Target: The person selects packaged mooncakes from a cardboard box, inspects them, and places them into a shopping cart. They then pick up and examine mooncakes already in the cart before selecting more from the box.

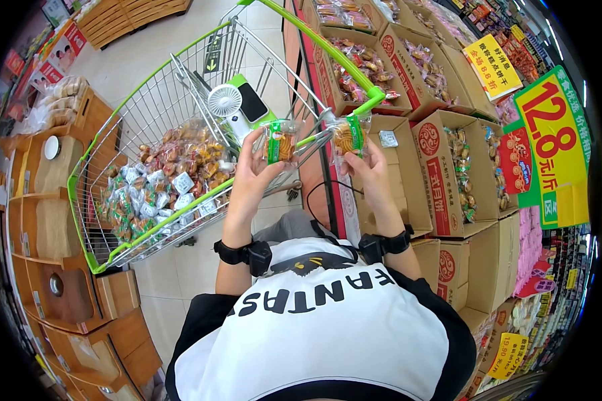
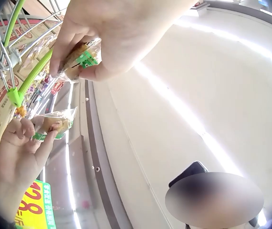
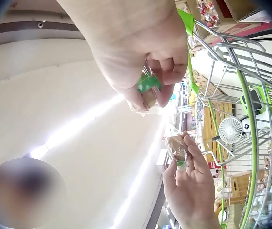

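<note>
My left hand pinches a mooncake in a clear wrapper with a green label, thumb on the near side. A similar wrapped mooncake is pinched by my right hand. Both are held up side by side, a small gap between them, over the end of a shopping cart. The right wrist view shows the green print on the right hand's mooncake between thumb and fingers. In the left wrist view, the left hand's mooncake sits partly hidden behind the fingers.
Many small wrapped pastries fill the cart's bottom. A white fan and a phone are at its child seat. Cardboard boxes of packaged pastries line the right, beside a price sign. Wooden shelving stands left.
</note>
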The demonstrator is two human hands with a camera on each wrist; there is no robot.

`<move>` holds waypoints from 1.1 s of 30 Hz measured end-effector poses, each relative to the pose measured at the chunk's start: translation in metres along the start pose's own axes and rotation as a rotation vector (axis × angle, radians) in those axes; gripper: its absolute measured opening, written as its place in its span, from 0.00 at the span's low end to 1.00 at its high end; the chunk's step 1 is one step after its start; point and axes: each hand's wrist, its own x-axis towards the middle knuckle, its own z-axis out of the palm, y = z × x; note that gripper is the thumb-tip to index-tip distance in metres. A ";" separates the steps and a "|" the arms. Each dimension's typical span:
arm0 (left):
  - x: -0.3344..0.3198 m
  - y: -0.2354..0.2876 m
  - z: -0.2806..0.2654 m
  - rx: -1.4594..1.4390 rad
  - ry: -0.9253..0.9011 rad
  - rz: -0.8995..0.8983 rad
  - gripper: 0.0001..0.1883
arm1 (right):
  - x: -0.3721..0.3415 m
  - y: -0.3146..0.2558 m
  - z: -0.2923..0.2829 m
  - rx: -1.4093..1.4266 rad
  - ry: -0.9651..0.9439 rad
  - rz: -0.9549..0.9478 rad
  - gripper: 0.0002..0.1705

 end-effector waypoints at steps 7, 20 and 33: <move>0.002 -0.008 -0.001 -0.148 -0.028 0.018 0.32 | -0.002 -0.001 0.002 0.122 -0.042 0.029 0.18; 0.005 -0.015 0.002 -0.106 0.149 -0.039 0.18 | -0.001 0.008 0.004 -0.001 -0.032 -0.067 0.20; 0.005 -0.015 0.003 -0.082 0.117 0.056 0.23 | -0.002 0.013 0.001 0.040 0.025 -0.075 0.22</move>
